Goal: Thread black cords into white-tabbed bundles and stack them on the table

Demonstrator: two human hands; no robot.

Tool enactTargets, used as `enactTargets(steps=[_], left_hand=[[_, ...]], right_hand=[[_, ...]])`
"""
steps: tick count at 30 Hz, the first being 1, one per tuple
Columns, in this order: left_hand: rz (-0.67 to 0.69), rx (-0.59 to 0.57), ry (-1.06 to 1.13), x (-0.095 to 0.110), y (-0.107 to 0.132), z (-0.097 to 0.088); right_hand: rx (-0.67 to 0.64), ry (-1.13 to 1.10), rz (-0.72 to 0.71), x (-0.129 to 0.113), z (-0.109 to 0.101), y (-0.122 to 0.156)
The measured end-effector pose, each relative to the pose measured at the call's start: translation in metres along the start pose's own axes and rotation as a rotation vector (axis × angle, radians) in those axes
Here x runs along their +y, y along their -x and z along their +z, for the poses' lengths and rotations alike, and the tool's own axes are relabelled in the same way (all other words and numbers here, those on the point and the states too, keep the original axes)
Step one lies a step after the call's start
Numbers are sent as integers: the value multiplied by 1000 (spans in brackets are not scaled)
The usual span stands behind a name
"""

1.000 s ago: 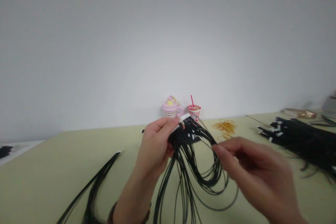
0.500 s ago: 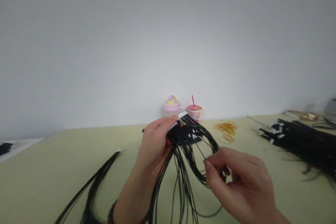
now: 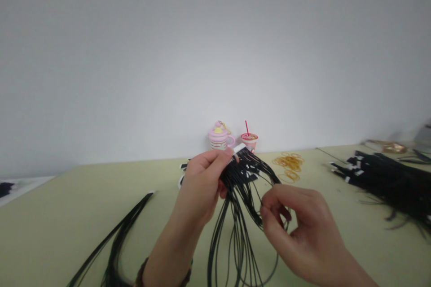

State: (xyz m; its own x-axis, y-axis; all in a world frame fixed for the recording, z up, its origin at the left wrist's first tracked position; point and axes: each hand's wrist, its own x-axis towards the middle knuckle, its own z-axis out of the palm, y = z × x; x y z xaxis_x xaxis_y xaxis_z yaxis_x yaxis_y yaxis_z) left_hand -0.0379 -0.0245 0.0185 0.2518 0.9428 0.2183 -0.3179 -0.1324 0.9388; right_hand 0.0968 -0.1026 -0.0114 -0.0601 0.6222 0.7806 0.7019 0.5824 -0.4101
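Observation:
My left hand (image 3: 201,188) is closed round the tagged top of a bunch of thin black cords (image 3: 240,215), held up above the pale green table (image 3: 81,206). The cords hang down in long loops between my hands. My right hand (image 3: 296,228) is closed, its thumb and fingers pinching one or two cords on the right side of the bunch. White and black tags show at the top of the bunch by my left thumb.
A loose bundle of black cords (image 3: 117,242) lies at the left. A big heap of tagged black cords (image 3: 387,179) lies at the right. Yellow rubber bands (image 3: 289,162), a pink toy cup (image 3: 218,136) and a red toy cup (image 3: 249,140) sit by the wall.
My right hand has moved left and nearer to the bunch, curling tighter on the cords. The hanging loops have drawn narrower. My left hand has barely shifted.

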Motion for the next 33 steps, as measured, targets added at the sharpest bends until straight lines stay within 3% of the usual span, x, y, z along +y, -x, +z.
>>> enactTargets(steps=[12, 19, 33], left_hand=[[-28, -178, -154, -5, -2, 13], [-84, -147, -63, -8, -3, 14], [-79, -116, -82, -8, -1, 17]], right_hand=[[94, -36, -14, 15, 1, -17], [228, 110, -162, 15, 4, -15], [241, 273, -219, 18, 6, -12]])
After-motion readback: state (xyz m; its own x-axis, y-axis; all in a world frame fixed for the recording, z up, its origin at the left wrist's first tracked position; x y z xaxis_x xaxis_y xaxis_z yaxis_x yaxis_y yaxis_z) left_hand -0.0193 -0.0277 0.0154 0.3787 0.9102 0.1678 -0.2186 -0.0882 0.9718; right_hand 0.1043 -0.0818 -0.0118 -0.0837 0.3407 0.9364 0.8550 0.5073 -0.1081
